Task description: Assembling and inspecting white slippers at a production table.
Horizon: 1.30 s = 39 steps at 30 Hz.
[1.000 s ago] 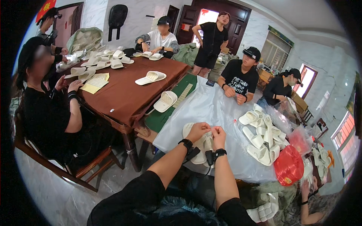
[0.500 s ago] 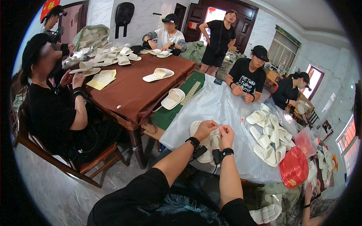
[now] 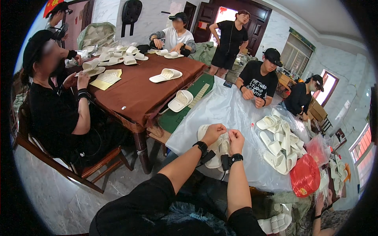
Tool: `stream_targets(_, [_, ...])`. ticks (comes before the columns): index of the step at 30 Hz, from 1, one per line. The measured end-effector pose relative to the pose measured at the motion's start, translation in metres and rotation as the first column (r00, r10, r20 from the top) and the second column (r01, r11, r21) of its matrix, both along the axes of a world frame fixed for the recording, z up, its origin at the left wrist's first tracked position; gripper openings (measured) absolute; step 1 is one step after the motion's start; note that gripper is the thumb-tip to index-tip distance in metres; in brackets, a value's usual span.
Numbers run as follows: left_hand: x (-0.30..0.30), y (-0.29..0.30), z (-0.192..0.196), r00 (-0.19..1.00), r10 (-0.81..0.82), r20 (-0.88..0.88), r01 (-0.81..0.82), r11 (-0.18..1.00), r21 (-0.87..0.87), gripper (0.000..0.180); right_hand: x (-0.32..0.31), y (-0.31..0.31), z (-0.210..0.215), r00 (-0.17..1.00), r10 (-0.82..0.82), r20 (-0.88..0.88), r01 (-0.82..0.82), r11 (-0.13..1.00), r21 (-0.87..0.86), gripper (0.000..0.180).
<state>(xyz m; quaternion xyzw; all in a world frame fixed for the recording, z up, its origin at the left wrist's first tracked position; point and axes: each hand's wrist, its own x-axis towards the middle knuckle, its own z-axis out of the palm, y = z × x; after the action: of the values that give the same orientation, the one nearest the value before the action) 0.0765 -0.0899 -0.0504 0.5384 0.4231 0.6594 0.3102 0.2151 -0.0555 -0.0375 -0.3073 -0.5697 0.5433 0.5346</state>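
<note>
Over the sheet-covered table my left hand (image 3: 213, 134) and my right hand (image 3: 236, 141) are held close together, fingertips pinched. Whatever sits between the fingers is too small to make out. Beneath them lies a pair of cream slippers (image 3: 215, 161), partly hidden by my hands and wrists. Dark bands with small black devices are strapped round both wrists. To the right of my hands is a heap of cream slippers (image 3: 275, 146), jumbled on the translucent plastic sheet (image 3: 189, 137).
A red plastic bundle (image 3: 305, 176) stands at the table's right edge. To the left, a brown-covered table (image 3: 130, 92) bears several slippers and a yellow paper (image 3: 106, 78). One slipper (image 3: 181, 101) rests on a green board (image 3: 167, 122). Several co-workers sit or stand around.
My hands stay almost in place, still pinched above the slippers. The seated person at the left has tilted a slipper more upright. The co-worker at the far right leans differently.
</note>
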Motion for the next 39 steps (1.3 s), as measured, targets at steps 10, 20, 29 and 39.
stream_targets(10, [0.000,-0.005,0.002,0.999,0.019,-0.044,-0.020,0.999,-0.038,0.010,0.000,-0.001,0.000,0.999,-0.030,-0.016,0.031,0.999,0.041,0.005])
stream_targets(20, [-0.002,-0.006,0.004,1.000,0.014,-0.008,-0.014,0.998,-0.065,0.010,-0.001,-0.002,0.000,0.999,0.017,0.033,-0.019,0.999,0.051,0.004])
stream_targets(29, [0.001,-0.001,0.006,0.999,0.021,-0.028,-0.024,0.994,-0.103,0.010,0.001,0.005,-0.004,0.995,0.056,-0.088,-0.050,0.997,0.064,0.005])
stream_targets(39, [0.001,-0.004,0.006,0.998,0.016,-0.057,-0.019,0.998,-0.059,0.010,-0.001,-0.004,0.001,0.997,0.052,-0.049,-0.050,0.998,0.044,0.007])
